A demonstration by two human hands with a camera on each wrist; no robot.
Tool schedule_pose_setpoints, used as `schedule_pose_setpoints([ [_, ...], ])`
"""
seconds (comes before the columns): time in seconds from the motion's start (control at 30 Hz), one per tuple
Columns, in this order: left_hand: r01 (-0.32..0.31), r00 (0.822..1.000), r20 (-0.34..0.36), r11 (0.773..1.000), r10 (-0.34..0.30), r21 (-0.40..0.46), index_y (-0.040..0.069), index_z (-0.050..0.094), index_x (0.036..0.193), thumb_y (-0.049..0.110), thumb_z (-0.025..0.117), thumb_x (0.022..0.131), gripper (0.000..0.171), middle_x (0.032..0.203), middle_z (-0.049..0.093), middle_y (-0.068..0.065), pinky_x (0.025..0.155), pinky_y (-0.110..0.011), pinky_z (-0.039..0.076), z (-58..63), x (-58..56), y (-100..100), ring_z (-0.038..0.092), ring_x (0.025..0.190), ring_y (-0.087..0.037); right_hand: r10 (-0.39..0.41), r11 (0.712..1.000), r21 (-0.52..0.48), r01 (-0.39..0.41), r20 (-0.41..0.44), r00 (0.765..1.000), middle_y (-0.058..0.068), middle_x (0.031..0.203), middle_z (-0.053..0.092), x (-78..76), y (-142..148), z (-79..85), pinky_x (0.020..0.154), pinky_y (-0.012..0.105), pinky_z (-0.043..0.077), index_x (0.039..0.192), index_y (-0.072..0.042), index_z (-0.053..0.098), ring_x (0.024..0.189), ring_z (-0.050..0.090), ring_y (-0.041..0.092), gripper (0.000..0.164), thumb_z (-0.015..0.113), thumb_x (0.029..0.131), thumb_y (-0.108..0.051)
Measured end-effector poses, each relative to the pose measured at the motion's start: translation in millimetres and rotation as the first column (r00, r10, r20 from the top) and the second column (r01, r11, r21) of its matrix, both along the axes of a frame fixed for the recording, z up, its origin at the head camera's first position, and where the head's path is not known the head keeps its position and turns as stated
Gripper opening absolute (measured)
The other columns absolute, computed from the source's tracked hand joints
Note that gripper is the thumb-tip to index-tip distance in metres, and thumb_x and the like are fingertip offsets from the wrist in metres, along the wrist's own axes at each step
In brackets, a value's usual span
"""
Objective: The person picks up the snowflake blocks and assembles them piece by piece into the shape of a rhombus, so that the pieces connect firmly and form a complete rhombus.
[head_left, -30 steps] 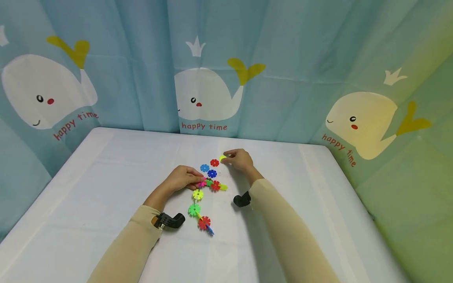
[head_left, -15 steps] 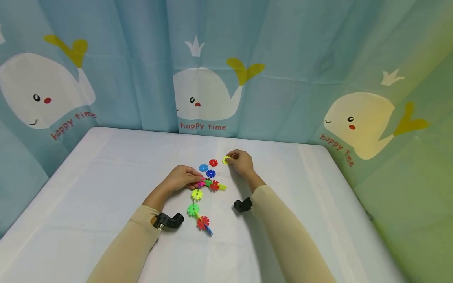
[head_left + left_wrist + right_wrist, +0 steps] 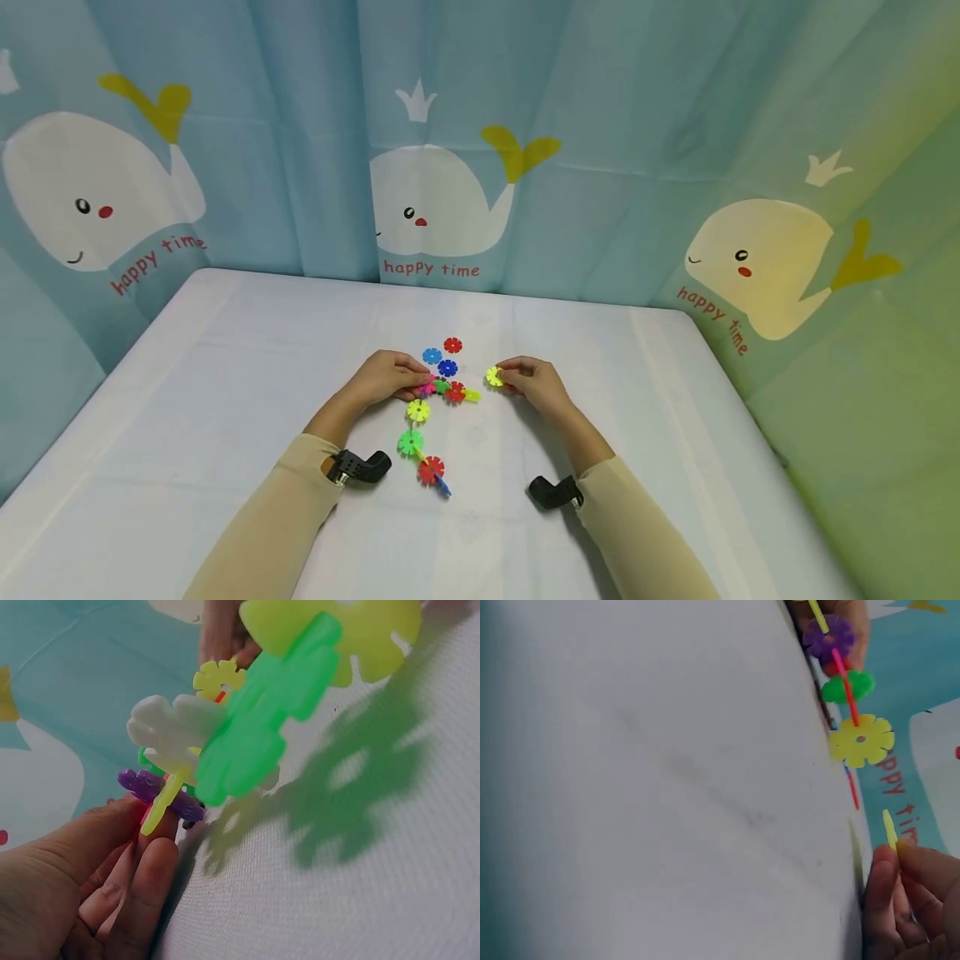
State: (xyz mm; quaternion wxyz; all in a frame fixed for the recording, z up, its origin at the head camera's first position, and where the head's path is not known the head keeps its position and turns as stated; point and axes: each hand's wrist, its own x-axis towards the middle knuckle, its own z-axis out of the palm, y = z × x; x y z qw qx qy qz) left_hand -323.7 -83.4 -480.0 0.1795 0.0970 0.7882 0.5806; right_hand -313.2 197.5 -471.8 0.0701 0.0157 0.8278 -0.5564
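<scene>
In the head view my left hand (image 3: 382, 377) pinches a pink snowflake disc (image 3: 427, 387) in a chain of interlocked plastic discs. The chain runs rightward through a red disc (image 3: 455, 393) to a yellow end disc (image 3: 471, 396). Toward me it goes through a yellow disc (image 3: 417, 411), a green disc (image 3: 410, 442) and a red disc (image 3: 431, 472). My left fingertips meet beside a purple disc (image 3: 142, 782) in the left wrist view. To the right of the chain, apart from it, my right hand (image 3: 542, 387) pinches a loose yellow disc (image 3: 493, 377) by its edge.
Beyond the chain lie a loose red disc (image 3: 452, 345), a light blue disc (image 3: 432, 356) and a dark blue disc (image 3: 447, 368). The white table (image 3: 225, 400) ends at a whale-print curtain (image 3: 600, 217) behind and at the sides.
My right hand has brought the yellow disc from beside the loose red disc, nearer to me and slightly right. The left hand keeps its hold on the chain, nearly still.
</scene>
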Motion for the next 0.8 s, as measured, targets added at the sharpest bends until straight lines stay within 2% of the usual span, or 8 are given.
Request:
schedule_pose_setpoints([
  [0.2, -0.029, 0.999, 0.025, 1.0, 0.029, 0.002, -0.003, 0.069, 0.109, 0.014, 0.07, 0.092, 0.024, 0.087, 0.074, -0.008, 0.064, -0.027, 0.06, -1.7, -1.2, 0.5, 0.067, 0.065, -0.01, 0.015, 0.997, -0.077, -0.01, 0.059, 0.998, 0.005, 0.092, 0.072, 20.0, 5.7, -1.8, 0.069, 0.021, 0.056, 0.113, 0.003, 0.069, 0.072, 0.067, 0.01, 0.026, 0.07, 0.091, -0.013],
  [0.33, -0.033, 0.999, 0.016, 0.999, 0.033, -0.003, -0.003, 0.069, 0.11, 0.014, 0.07, 0.093, 0.024, 0.088, 0.074, -0.008, 0.063, -0.026, 0.059, -3.2, -3.2, 1.1, 0.066, 0.064, -0.01, -0.001, 0.995, -0.103, 0.009, 0.07, 0.998, 0.003, 0.088, 0.072, 29.2, 4.2, -2.2, 0.068, 0.021, 0.057, 0.112, 0.005, 0.068, 0.07, 0.068, 0.011, 0.028, 0.071, 0.09, -0.012],
  [0.47, -0.038, 0.999, 0.018, 0.999, 0.038, -0.009, -0.002, 0.07, 0.11, 0.014, 0.07, 0.093, 0.023, 0.089, 0.075, -0.008, 0.064, -0.026, 0.059, -2.7, -4.0, 1.4, 0.066, 0.065, -0.009, -0.002, 0.995, -0.104, 0.01, 0.078, 0.997, 0.007, 0.09, 0.072, 38.9, -3.0, 11.6, 0.069, 0.023, 0.058, 0.113, 0.008, 0.067, 0.071, 0.068, 0.012, 0.027, 0.069, 0.091, -0.008],
  [0.6, -0.039, 0.999, 0.027, 0.999, 0.039, -0.007, -0.002, 0.07, 0.109, 0.013, 0.07, 0.093, 0.023, 0.09, 0.075, -0.008, 0.065, -0.026, 0.059, -2.3, -3.3, 1.9, 0.066, 0.065, -0.01, -0.002, 0.995, -0.099, 0.011, 0.085, 0.996, 0.01, 0.092, 0.073, 39.4, -5.5, 12.3, 0.07, 0.025, 0.059, 0.112, 0.009, 0.068, 0.071, 0.069, 0.013, 0.026, 0.069, 0.091, -0.006],
  [0.7, -0.034, 0.999, 0.027, 0.999, 0.034, -0.004, -0.002, 0.069, 0.11, 0.013, 0.069, 0.093, 0.023, 0.09, 0.075, -0.008, 0.065, -0.026, 0.059, -2.6, -3.1, 2.2, 0.066, 0.065, -0.01, -0.001, 0.994, -0.113, 0.009, 0.076, 0.997, 0.01, 0.093, 0.074, 33.7, -3.4, -0.2, 0.068, 0.023, 0.059, 0.111, 0.007, 0.07, 0.07, 0.069, 0.012, 0.025, 0.07, 0.091, -0.007],
  [0.8, -0.033, 0.999, 0.031, 0.999, 0.034, -0.005, -0.002, 0.069, 0.11, 0.013, 0.069, 0.093, 0.023, 0.09, 0.075, -0.008, 0.064, -0.026, 0.059, -2.9, -3.2, 2.3, 0.066, 0.066, -0.01, -0.003, 0.993, -0.118, 0.011, 0.067, 0.998, 0.011, 0.093, 0.074, 34.0, -4.9, -1.4, 0.067, 0.022, 0.059, 0.11, 0.006, 0.071, 0.069, 0.069, 0.011, 0.024, 0.07, 0.091, -0.007],
])
